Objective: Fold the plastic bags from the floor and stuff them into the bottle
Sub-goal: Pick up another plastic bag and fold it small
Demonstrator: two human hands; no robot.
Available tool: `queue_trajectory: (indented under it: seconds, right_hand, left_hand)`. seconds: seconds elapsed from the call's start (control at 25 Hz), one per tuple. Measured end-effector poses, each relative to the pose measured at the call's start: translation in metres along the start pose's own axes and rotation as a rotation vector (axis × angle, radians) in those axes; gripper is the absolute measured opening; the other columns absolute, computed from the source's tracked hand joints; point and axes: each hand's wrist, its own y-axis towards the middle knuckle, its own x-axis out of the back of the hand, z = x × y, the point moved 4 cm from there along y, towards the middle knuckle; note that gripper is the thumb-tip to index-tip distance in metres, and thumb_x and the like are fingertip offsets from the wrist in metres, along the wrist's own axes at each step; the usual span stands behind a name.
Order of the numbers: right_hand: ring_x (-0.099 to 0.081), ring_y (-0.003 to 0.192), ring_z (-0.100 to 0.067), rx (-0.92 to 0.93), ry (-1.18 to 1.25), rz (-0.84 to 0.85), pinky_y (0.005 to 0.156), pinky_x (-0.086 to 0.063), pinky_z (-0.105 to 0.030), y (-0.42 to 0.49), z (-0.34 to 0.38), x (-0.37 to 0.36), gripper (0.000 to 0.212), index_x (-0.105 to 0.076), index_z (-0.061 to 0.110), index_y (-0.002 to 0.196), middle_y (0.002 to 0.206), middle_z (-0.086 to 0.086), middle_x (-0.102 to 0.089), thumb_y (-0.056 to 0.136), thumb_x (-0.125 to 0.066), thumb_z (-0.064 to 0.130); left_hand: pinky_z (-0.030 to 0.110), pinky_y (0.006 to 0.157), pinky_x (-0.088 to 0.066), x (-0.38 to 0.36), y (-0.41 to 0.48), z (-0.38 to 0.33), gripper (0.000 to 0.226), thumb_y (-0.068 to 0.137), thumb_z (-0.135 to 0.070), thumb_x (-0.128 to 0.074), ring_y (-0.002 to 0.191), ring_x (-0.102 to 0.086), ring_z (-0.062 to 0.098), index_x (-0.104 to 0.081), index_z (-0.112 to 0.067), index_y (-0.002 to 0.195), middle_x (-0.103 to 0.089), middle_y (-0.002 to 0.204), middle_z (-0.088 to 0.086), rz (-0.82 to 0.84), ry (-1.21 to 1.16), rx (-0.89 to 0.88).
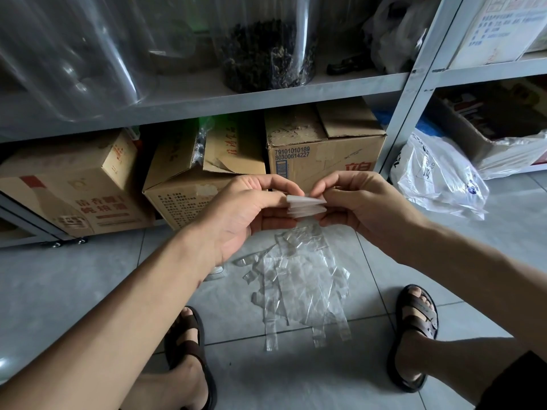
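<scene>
A small folded clear plastic bag point(306, 206) is held in the air between both hands, pleated into a narrow white stack. My left hand point(248, 214) pinches its left end and my right hand point(358, 202) pinches its right end. Below them, several clear plastic bags point(305, 285) lie spread flat on the tiled floor between my feet. No bottle that I can tell apart is in view.
A metal shelf rack point(411, 84) stands ahead, with cardboard boxes point(322, 149) under the lowest shelf and clear jars point(266, 48) on it. A white printed plastic bag point(438, 176) lies on the floor at the right. My sandalled feet point(414, 329) flank the bag pile.
</scene>
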Motion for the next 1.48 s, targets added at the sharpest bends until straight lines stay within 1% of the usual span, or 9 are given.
queue_trajectory:
  seconds: [0.2,0.36,0.48,0.56,0.72,1.04,1.24,1.36,1.48]
  right_hand:
    - [-0.064,0.065,-0.013,0.060,-0.059,-0.010,0.059,-0.056,-0.020,0.001,0.001,0.002,0.028,-0.069,0.006,0.075,0.075,-0.010,-0.068,0.092,-0.054,-0.010]
    - [-0.065,0.069,-0.024,0.141,-0.191,-0.021,0.063,-0.059,-0.024,0.002,0.002,0.002,0.029,-0.070,0.008,0.074,0.075,-0.009,-0.071,0.089,-0.057,-0.012]
    - [-0.067,0.072,-0.024,0.114,-0.179,0.008,0.064,-0.058,-0.026,0.002,0.002,0.001,0.027,-0.069,0.005,0.078,0.081,-0.015,-0.073,0.092,-0.052,-0.011]
    - [-0.067,0.076,-0.025,0.072,-0.122,0.034,0.067,-0.057,-0.028,0.002,0.000,0.000,0.025,-0.068,0.004,0.079,0.086,-0.018,-0.073,0.094,-0.051,-0.008]
    - [-0.068,0.072,-0.021,0.094,-0.250,0.025,0.070,-0.058,-0.026,0.000,0.000,-0.001,0.005,-0.068,0.002,0.086,0.082,-0.008,-0.074,0.084,-0.072,0.001]
    - [-0.070,0.065,-0.017,0.125,-0.296,-0.058,0.068,-0.056,-0.020,0.001,0.002,0.003,0.014,-0.071,0.009,0.080,0.072,-0.006,-0.072,0.076,-0.078,-0.003]
    - [-0.068,0.068,-0.019,0.118,-0.316,-0.132,0.071,-0.059,-0.027,0.001,0.002,0.011,0.016,-0.072,0.010,0.077,0.075,-0.010,-0.071,0.075,-0.078,-0.005]
    - [-0.070,0.066,-0.018,0.119,-0.329,-0.115,0.069,-0.058,-0.024,-0.001,-0.001,0.009,0.015,-0.071,0.008,0.079,0.074,-0.009,-0.072,0.076,-0.077,-0.006]
    - [-0.071,0.070,-0.022,0.140,-0.341,-0.099,0.076,-0.059,-0.030,0.001,-0.004,0.003,0.014,-0.071,0.009,0.080,0.080,-0.016,-0.073,0.076,-0.078,-0.002]
  left_hand:
    - [0.026,0.061,-0.060,-0.002,0.000,-0.003,0.029,0.091,0.004,-0.042,0.066,-0.063,0.015,-0.069,-0.003,0.080,-0.067,0.077,0.012,0.043,-0.023,0.011]
    - [0.024,0.064,-0.060,-0.002,0.000,-0.001,0.004,0.085,-0.002,-0.066,0.066,-0.065,0.015,-0.070,-0.002,0.085,-0.068,0.077,0.011,0.044,0.021,0.004]
    - [0.019,0.064,-0.057,0.001,0.001,0.001,0.012,0.079,0.007,-0.072,0.067,-0.066,0.013,-0.072,-0.002,0.085,-0.070,0.078,0.010,-0.004,0.108,-0.032]
    - [0.022,0.072,-0.058,0.004,0.001,-0.001,0.015,0.076,0.006,-0.076,0.076,-0.067,0.015,-0.075,-0.006,0.085,-0.072,0.084,0.012,-0.049,0.197,-0.089]
    - [0.032,0.083,-0.056,0.005,-0.001,-0.003,0.015,0.073,-0.001,-0.083,0.078,-0.065,0.016,-0.078,-0.009,0.085,-0.074,0.087,0.016,-0.099,0.317,-0.176]
    - [0.028,0.082,-0.056,0.006,-0.002,-0.004,0.017,0.071,-0.002,-0.085,0.077,-0.068,0.013,-0.078,-0.013,0.083,-0.076,0.087,0.013,-0.132,0.326,-0.217]
    - [0.020,0.072,-0.057,0.022,0.000,-0.005,0.017,0.077,0.003,-0.079,0.072,-0.069,0.011,-0.078,-0.013,0.079,-0.075,0.077,0.005,-0.184,0.342,-0.228]
    - [0.024,0.077,-0.057,0.024,-0.001,-0.003,0.010,0.081,-0.003,-0.077,0.077,-0.068,0.012,-0.078,-0.013,0.085,-0.074,0.079,0.006,-0.124,0.316,-0.200]
    - [0.024,0.082,-0.054,0.015,-0.003,0.001,0.011,0.080,-0.006,-0.078,0.080,-0.068,0.015,-0.078,-0.016,0.085,-0.075,0.085,0.010,-0.022,0.359,-0.217]
